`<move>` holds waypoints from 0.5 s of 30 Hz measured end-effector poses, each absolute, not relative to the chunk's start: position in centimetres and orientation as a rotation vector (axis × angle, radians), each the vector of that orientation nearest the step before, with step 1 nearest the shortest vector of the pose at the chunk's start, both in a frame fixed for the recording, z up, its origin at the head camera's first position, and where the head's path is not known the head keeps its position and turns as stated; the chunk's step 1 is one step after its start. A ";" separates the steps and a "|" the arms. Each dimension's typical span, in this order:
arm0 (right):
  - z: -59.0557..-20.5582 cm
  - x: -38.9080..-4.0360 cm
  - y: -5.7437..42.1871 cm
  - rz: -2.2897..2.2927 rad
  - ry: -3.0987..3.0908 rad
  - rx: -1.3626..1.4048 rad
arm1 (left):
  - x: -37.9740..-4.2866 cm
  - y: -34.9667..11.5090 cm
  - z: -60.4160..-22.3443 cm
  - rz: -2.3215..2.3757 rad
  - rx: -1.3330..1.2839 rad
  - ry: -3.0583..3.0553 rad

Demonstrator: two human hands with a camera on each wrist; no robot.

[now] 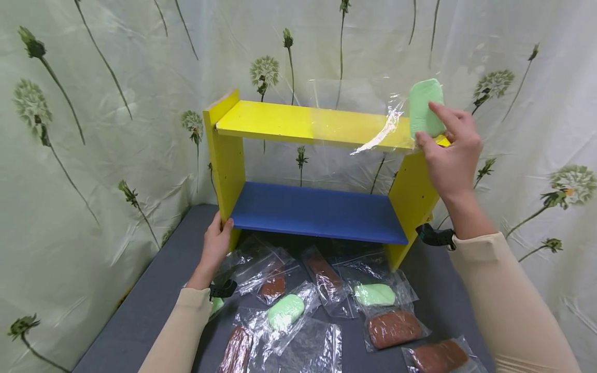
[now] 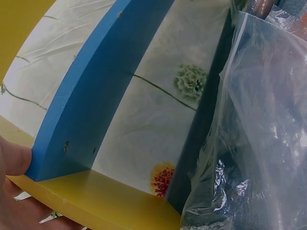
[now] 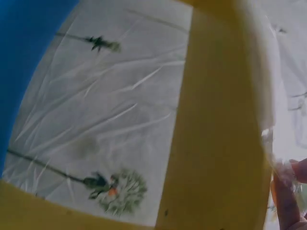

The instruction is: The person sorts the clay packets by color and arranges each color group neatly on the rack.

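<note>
A: What lies nearest?

B: The left sleeve [image 1: 176, 331] and the right sleeve [image 1: 508, 298], each with a black strap [image 1: 436, 236] at the wrist. Between them, on the dark table [image 1: 154, 290], are bagged bars: five brown bars [image 1: 395, 329] and three green bars [image 1: 285, 312], one of those partly hidden behind the left wrist. Some bags overlap.

A: And the left hand [image 1: 216, 242]?

B: It grips the shelf [image 1: 227, 166] low on its left side. The thumb sits in front, against the end of the blue board [image 1: 317, 210]; the other fingers wrap round the outside of the yellow panel.

A: The right hand [image 1: 454, 147]?

B: Up high at the shelf's right end. Thumb and fingertips pinch the held bar [image 1: 425, 110], a green one in clear plastic.

A: Where is that exactly?

B: Upright, covering part of the right end of the yellow top [image 1: 280, 118] in the head view. Its bag [image 1: 354, 111] spreads leftward across that board, catching a bright glare. Whether bar or bag touches the wood, I can't tell. The right wrist view catches only some fingers, with crumpled plastic between them.

A: What's furthest off?

B: A pale curtain [image 1: 116, 160] printed with dandelions, creased, behind the shelf and down both sides.
</note>
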State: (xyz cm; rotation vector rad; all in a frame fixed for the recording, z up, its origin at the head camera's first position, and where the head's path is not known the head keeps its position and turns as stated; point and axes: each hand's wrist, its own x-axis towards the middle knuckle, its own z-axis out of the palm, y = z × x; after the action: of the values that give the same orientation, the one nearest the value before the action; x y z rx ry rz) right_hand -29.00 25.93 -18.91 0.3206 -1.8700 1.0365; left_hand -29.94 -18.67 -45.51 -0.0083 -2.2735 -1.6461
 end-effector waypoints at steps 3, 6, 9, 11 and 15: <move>-19.1 -30.4 27.0 0.948 -1.905 0.266 | -29.9 -18.7 -45.4 -1.643 -0.009 -2.270; -19.2 -31.2 27.7 0.823 -1.932 0.229 | -29.9 -18.7 -45.3 -1.637 -0.012 -2.262; -19.1 -31.8 28.1 0.703 -1.966 0.217 | -29.9 -18.8 -45.3 -1.638 -0.018 -2.253; -19.0 -31.9 28.2 0.624 -1.987 0.225 | -29.9 -18.8 -45.4 -1.636 -0.018 -2.256; -18.7 -31.6 28.0 0.461 -2.011 0.280 | -30.0 -18.8 -45.4 -1.636 -0.019 -2.262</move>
State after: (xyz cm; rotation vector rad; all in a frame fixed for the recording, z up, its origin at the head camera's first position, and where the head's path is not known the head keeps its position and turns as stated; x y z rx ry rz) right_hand -31.61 27.98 -18.69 0.2798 -2.0108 0.4608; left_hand -29.99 -18.76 -45.44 -0.0191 -2.2616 -1.6362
